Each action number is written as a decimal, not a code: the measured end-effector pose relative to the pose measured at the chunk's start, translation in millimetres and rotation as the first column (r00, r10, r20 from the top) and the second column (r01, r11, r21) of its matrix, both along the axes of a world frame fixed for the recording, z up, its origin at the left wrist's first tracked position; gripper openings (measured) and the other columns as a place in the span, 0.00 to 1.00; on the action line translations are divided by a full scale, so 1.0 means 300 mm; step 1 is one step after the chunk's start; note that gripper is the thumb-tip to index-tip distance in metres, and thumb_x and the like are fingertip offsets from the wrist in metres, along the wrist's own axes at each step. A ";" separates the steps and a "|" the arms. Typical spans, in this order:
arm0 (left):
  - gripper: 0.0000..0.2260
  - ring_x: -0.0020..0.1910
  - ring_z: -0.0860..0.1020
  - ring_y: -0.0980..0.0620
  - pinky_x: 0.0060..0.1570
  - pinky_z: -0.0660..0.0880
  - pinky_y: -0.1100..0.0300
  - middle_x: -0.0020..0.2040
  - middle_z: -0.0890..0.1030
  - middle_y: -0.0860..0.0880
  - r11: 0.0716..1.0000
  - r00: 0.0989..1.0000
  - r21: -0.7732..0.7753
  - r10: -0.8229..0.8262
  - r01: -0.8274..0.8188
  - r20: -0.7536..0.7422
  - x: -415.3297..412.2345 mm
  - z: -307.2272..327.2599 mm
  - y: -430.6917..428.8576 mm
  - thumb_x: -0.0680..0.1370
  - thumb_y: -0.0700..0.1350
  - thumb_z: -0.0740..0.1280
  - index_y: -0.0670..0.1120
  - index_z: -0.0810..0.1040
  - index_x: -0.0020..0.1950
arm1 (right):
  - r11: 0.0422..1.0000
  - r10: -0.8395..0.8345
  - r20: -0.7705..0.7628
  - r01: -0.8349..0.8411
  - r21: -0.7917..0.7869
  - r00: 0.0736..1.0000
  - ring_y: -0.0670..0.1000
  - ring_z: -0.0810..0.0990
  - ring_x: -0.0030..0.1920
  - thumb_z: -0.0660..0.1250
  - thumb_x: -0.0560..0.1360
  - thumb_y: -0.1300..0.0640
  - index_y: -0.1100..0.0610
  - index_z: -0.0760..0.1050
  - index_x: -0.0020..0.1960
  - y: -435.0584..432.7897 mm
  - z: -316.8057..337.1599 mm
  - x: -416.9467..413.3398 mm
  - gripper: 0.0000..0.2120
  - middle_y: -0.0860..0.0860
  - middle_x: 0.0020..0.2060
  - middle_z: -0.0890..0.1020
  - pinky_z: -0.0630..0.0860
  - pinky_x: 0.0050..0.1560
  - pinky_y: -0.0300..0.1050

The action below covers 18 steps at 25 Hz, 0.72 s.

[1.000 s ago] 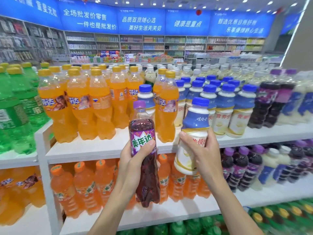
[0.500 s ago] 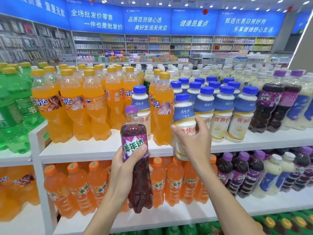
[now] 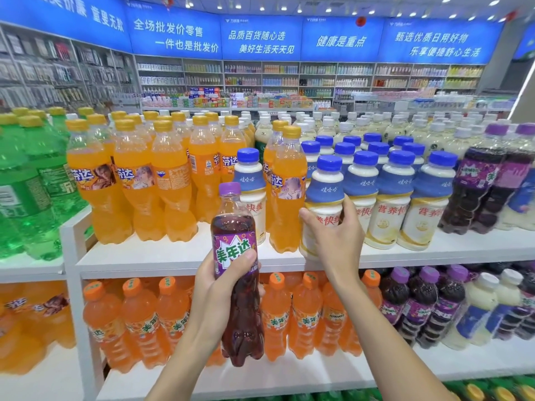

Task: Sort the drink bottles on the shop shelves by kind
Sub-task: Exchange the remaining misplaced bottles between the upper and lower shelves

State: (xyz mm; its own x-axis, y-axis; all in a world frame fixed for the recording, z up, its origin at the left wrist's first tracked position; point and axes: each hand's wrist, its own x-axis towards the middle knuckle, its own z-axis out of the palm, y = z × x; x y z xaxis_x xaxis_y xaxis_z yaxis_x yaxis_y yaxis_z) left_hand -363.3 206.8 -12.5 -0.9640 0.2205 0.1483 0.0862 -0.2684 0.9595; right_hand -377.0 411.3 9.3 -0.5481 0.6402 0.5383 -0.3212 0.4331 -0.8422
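Observation:
My left hand (image 3: pixel 223 287) grips a dark purple soda bottle (image 3: pixel 237 285) with a purple cap, upright in front of the shelf edge. My right hand (image 3: pixel 335 238) grips a white milk-drink bottle (image 3: pixel 324 192) with a blue cap; its base is at the top white shelf (image 3: pixel 173 256), beside the row of matching blue-capped milk bottles (image 3: pixel 390 198). Just left of it stand two orange soda bottles (image 3: pixel 286 192), then another blue-capped milk bottle (image 3: pixel 250 180), then a block of orange soda bottles (image 3: pixel 144 183).
Green soda bottles (image 3: pixel 29 183) fill the left unit. Purple soda bottles (image 3: pixel 486 192) stand at the top shelf's right end, with white-capped bottles (image 3: pixel 376 125) behind. The lower shelf holds orange bottles (image 3: pixel 139 319), purple bottles (image 3: pixel 419 302) and milk bottles (image 3: pixel 477 308).
My right hand has carried the milk bottle up from in front of the shelf onto the top shelf beside the blue-capped row. The left hand keeps the purple bottle about where it was.

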 end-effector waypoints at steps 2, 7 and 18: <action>0.30 0.34 0.82 0.38 0.34 0.82 0.51 0.45 0.80 0.29 1.000 1.000 0.002 -0.007 0.007 -0.001 -0.005 -0.003 -0.001 0.64 0.61 0.76 0.41 0.78 0.57 | 0.999 -0.027 0.019 0.026 0.043 0.999 0.42 0.80 0.60 0.81 0.69 0.47 0.49 0.76 0.67 0.001 -0.003 -0.002 0.29 0.41 0.59 0.83 0.78 0.62 0.44; 0.31 0.34 0.82 0.37 0.36 0.82 0.49 0.44 0.80 0.28 1.000 0.999 -0.003 -0.020 0.021 0.032 -0.013 -0.021 0.006 0.64 0.61 0.76 0.41 0.78 0.57 | 0.989 -0.103 0.105 0.091 0.113 0.989 0.48 0.75 0.68 0.77 0.73 0.47 0.50 0.68 0.75 -0.007 -0.091 0.032 0.34 0.45 0.68 0.77 0.74 0.68 0.53; 0.27 0.34 0.82 0.38 0.37 0.82 0.48 0.44 0.81 0.29 0.998 0.998 -0.003 -0.069 0.069 0.014 -0.013 -0.007 0.037 0.65 0.60 0.76 0.42 0.79 0.55 | 0.964 -0.208 0.152 0.177 0.197 0.966 0.49 0.71 0.66 0.72 0.78 0.48 0.59 0.67 0.75 -0.016 -0.117 0.009 0.31 0.54 0.65 0.73 0.63 0.62 0.33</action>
